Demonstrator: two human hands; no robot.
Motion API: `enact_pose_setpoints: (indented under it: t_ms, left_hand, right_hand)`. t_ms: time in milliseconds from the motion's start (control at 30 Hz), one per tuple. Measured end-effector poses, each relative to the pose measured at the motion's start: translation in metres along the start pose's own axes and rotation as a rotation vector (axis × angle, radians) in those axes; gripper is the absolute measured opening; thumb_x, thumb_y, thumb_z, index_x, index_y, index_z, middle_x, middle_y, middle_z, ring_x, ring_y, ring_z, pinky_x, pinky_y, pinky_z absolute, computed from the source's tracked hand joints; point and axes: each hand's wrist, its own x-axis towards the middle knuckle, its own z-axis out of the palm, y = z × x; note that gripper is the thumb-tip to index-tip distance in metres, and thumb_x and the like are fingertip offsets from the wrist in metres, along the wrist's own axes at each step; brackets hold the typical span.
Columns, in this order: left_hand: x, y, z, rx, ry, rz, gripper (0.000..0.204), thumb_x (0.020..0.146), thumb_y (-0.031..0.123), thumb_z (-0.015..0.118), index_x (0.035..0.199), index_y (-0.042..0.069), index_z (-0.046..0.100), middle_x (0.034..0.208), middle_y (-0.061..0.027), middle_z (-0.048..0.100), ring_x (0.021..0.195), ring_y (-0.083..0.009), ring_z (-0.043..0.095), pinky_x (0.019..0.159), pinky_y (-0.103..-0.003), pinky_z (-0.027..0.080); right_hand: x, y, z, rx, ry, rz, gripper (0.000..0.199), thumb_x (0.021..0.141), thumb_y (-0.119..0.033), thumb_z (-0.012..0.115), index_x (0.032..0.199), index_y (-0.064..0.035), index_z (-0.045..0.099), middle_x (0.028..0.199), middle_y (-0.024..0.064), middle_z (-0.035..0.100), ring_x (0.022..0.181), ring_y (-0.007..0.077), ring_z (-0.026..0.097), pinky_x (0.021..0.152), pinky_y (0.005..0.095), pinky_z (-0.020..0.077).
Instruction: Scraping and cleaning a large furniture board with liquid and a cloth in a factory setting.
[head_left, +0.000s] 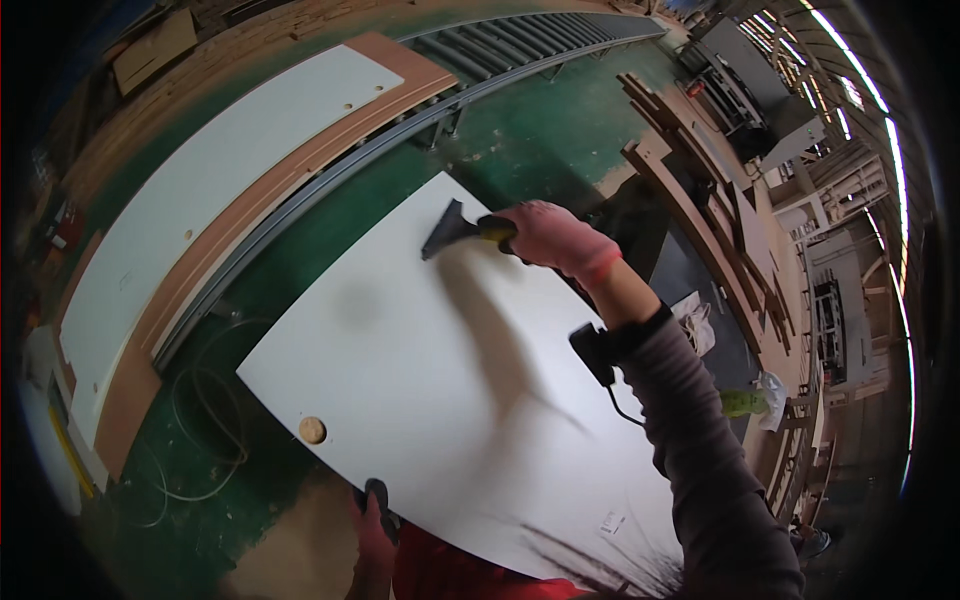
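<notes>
A white panel [380,370] lies in front of me, with a round tan spot [313,430] near its left corner and a small label [612,522] near its near edge. My right hand [555,240], in a pink glove, is closed round the yellow and black handle of a scraper [446,230]. The scraper's wide dark head is at the panel's far end; whether it touches the surface I cannot tell. My left hand [376,520], in a pink glove with dark fingertips, grips the panel's near left edge. Its underside fingers are hidden.
White boards on brown boards [225,170] lie along a roller conveyor [510,45] at the far left. Brown strips [700,200] are stacked at the right, near a white cloth [695,322] and a green bottle [742,402]. A thin hose [215,490] curls on the green floor.
</notes>
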Motion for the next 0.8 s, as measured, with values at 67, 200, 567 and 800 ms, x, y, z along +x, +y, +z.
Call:
enact_pose_setpoints:
  t_ms: [67,200,567,800]
  left_hand:
    - [-0.002,0.037,0.023,0.238,0.057,-0.009,0.044,0.092,0.009,0.044,0.132,-0.005,0.034,0.132,-0.0209,0.039,0.122,-0.0317,0.04,0.102,-0.04,0.032]
    - [0.011,-0.034,-0.029,0.623,0.056,0.461,0.047,0.088,0.006,0.049,0.131,-0.007,0.036,0.136,-0.0263,0.034,0.128,-0.0362,0.035,0.106,-0.044,0.029]
    - [0.01,-0.05,-0.022,-0.066,0.056,0.032,0.057,0.087,0.018,0.05,0.137,-0.001,0.03,0.124,-0.0124,0.046,0.112,-0.0212,0.046,0.095,-0.034,0.038]
    - [0.005,-0.047,-0.017,0.051,0.015,-0.018,0.056,0.087,0.017,0.051,0.136,-0.001,0.031,0.124,-0.0121,0.046,0.11,-0.022,0.048,0.093,-0.035,0.04]
  right_hand:
    - [0.025,0.011,-0.001,-0.018,-0.05,0.077,0.041,0.074,-0.005,0.055,0.114,-0.0105,0.061,0.098,0.0169,0.065,0.093,0.0332,0.06,0.08,0.0388,0.0478]
    - [0.052,0.019,-0.015,0.067,-0.091,0.055,0.046,0.073,-0.002,0.052,0.117,-0.0124,0.06,0.099,0.0147,0.065,0.092,0.0304,0.062,0.079,0.0358,0.0483]
    - [0.07,-0.017,-0.03,-0.046,-0.3,-0.023,0.044,0.074,-0.004,0.054,0.116,-0.0138,0.061,0.093,0.0111,0.067,0.088,0.0285,0.062,0.078,0.0368,0.0485]
    - [0.064,0.038,-0.032,-0.019,-0.132,-0.175,0.043,0.073,-0.009,0.061,0.116,-0.012,0.061,0.103,0.0142,0.065,0.097,0.0306,0.06,0.086,0.0353,0.0465]
